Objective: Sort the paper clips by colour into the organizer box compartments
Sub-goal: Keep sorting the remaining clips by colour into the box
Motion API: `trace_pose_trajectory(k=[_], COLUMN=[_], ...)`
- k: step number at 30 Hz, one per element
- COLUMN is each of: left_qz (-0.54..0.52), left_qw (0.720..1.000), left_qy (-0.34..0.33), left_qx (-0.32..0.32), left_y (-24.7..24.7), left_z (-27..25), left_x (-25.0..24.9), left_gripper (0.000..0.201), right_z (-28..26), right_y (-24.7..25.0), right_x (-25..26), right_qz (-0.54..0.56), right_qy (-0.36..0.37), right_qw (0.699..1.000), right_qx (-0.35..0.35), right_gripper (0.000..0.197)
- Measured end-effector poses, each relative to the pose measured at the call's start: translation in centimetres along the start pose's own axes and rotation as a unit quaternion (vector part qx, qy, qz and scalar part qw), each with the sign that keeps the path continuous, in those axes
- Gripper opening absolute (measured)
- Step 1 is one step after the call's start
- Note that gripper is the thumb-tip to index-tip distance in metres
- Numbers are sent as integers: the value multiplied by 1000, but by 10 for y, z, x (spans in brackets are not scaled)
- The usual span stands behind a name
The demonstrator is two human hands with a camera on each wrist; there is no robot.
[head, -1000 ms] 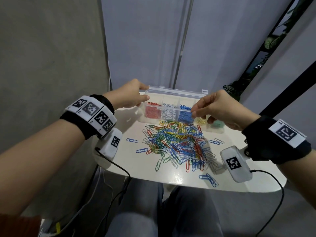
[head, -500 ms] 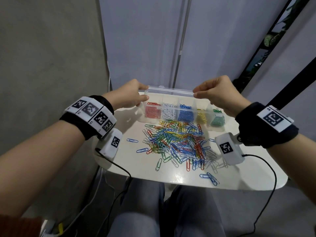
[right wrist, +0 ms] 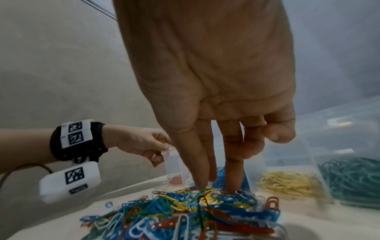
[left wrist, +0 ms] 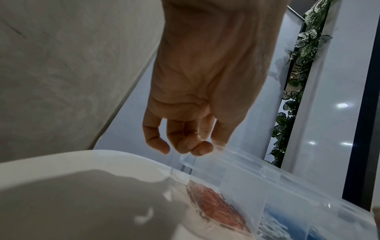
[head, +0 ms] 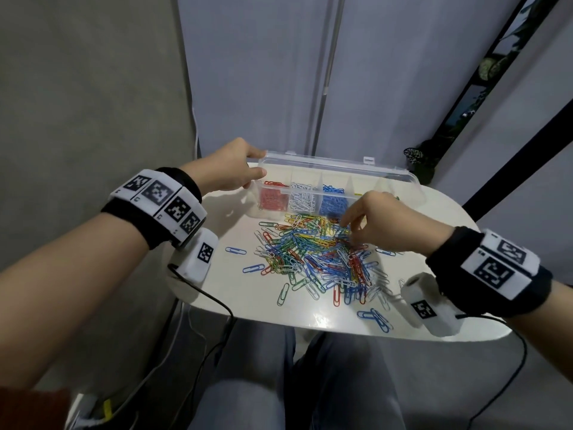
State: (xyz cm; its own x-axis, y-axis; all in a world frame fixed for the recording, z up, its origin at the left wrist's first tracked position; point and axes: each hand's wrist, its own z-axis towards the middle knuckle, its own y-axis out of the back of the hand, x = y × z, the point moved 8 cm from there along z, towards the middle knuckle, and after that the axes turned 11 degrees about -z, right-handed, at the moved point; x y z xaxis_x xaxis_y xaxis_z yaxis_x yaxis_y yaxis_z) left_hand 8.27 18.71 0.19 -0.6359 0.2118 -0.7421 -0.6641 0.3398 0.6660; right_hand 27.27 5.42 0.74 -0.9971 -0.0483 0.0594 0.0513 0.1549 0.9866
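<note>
Five compartments in a row in the clear organizer box (head: 310, 200), at the far edge of the white table (head: 235, 293), lid (head: 335, 166) swung up and back. From the left: red clips (head: 273, 200), white clips (head: 302, 201), blue clips (head: 333, 203), then yellow clips (right wrist: 287, 180) and green clips (right wrist: 353, 175), those last two hidden behind the wrist in the head view and plain only from the right wrist. Each colour kept to its own section. Just in front of the box, a loose mixed pile of clips (head: 319, 259) spread over the table, with a few strays near the front edge. Left hand (head: 229, 169) at the box's left end, thumb and fingertips curled on the lid's corner. Right hand (head: 381, 221) down on the far side of the pile, thumb and fingers (right wrist: 199, 170) stretched downward and a little apart, tips among the clips; possibly a green clip pinched there, but too blurred to say. Marker bands (head: 161, 200) on both wrists, small white camera units (head: 201, 256) below them.
</note>
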Motion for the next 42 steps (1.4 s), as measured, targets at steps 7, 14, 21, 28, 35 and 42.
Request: trace_pose_trajectory(k=[7, 14, 21, 28, 35, 42], left_qz=[2, 7, -6, -5, -2, -2], left_qw=[1000, 1000, 1000, 1000, 1000, 1000], left_qy=[5, 5, 14, 4, 0, 0], left_qx=[-2, -7, -5, -3, -1, -1], left_y=[-1, 0, -1, -1, -1, -1], left_z=[2, 3, 5, 3, 2, 1], left_x=[2, 2, 5, 2, 2, 3], left_gripper=[52, 51, 51, 51, 51, 51], right_z=[-1, 4, 2, 0, 0, -4], right_y=[-24, -19, -8, -2, -3, -6], right_x=[2, -6, -29, -35, -31, -29], right_qz=[-124, -1, 248, 380, 421, 410], right_qy=[55, 19, -50, -90, -107, -106], right_qw=[991, 999, 966, 920, 900, 906], right_qx=[-10, -36, -54, -41, -30, -16], right_gripper=[33, 7, 18, 18, 11, 9])
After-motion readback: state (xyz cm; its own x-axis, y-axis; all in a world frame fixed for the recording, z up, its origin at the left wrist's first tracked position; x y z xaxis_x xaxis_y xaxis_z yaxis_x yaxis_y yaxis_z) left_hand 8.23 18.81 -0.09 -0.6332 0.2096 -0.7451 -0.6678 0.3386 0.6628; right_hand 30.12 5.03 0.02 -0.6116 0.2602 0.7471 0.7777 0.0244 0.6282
